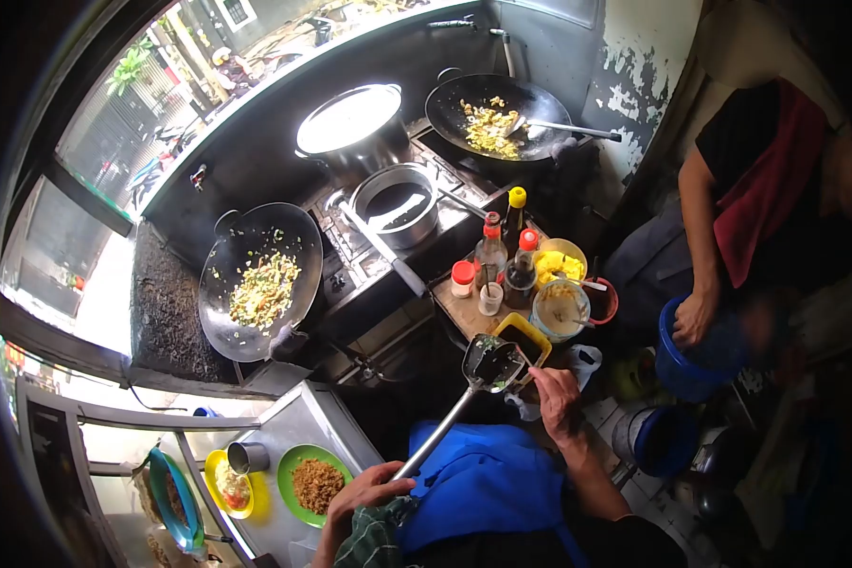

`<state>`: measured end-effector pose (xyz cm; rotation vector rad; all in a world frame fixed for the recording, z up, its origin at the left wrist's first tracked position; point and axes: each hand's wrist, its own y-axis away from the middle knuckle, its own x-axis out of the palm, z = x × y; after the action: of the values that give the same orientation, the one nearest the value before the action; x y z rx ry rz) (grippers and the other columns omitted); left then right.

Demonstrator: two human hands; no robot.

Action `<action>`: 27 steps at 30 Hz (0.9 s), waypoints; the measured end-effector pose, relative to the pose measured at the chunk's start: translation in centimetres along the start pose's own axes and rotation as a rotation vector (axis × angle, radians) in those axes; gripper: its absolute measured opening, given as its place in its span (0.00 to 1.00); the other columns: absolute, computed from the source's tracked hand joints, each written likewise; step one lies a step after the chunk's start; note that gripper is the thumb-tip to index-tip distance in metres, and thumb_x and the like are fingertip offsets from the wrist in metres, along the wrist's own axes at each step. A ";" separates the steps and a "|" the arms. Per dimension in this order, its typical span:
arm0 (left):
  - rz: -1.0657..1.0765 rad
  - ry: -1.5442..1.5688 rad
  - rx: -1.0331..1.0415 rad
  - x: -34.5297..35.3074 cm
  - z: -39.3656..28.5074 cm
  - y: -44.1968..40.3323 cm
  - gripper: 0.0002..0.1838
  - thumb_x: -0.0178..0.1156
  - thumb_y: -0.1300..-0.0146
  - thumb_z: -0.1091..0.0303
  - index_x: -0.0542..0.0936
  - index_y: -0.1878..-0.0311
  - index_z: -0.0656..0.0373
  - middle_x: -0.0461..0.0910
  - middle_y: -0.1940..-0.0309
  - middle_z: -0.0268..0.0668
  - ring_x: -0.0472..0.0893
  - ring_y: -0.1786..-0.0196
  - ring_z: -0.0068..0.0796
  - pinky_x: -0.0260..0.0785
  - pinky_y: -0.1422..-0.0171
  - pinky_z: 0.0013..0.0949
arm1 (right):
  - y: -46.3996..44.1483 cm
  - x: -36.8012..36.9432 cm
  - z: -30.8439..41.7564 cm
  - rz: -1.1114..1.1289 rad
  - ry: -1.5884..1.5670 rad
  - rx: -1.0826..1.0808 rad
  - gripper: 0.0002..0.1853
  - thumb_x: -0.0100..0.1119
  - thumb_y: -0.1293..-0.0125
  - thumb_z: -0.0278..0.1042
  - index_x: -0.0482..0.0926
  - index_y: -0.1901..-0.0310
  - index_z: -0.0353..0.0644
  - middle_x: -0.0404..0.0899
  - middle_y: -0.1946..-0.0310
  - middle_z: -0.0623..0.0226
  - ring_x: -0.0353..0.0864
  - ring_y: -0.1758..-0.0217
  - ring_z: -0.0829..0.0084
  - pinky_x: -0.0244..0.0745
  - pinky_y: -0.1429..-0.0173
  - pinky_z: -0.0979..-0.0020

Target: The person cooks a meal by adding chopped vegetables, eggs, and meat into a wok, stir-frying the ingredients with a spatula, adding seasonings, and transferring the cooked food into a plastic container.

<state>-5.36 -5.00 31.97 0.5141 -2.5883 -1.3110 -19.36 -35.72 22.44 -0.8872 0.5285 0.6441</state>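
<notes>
My left hand (374, 488) is wrapped round the long handle of a metal wok ladle (445, 426). Its dark, food-specked bowl is raised in front of my blue apron (488, 483). At the right rim of that bowl, my right hand (559, 402) has its fingers pinched together; what is in them, if anything, is too small to make out. A green checked cloth (374, 535) lies by my left wrist. Just beyond the bowl stands a yellow-rimmed container (525, 331). To the left, a wok (298, 336) holds fried, chopped food (265, 289).
A second wok (445, 123) holds egg-like food and a spatula (577, 129). Pots (350, 151) stand between the woks. Sauce bottles (521, 270) crowd the small table. A green plate (289, 464) carries fried rice. At right, another person's hand (696, 317) reaches a blue bucket (667, 355).
</notes>
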 end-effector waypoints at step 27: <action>0.004 0.033 -0.012 0.3 -0.4 0.9 0.26 0.62 0.42 0.50 0.74 0.49 0.61 0.74 0.67 0.29 0.71 0.63 0.17 0.61 0.58 0.22 | -0.2 0.0 -1.4 -0.115 -0.093 0.265 0.07 0.52 0.35 0.26 0.78 0.59 0.39 0.75 0.70 0.60 0.74 0.65 0.59 0.68 0.60 0.62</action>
<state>-5.70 -4.92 32.94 0.5238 -2.5520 -1.3043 -19.43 -37.02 21.82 -0.6300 0.4634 0.4940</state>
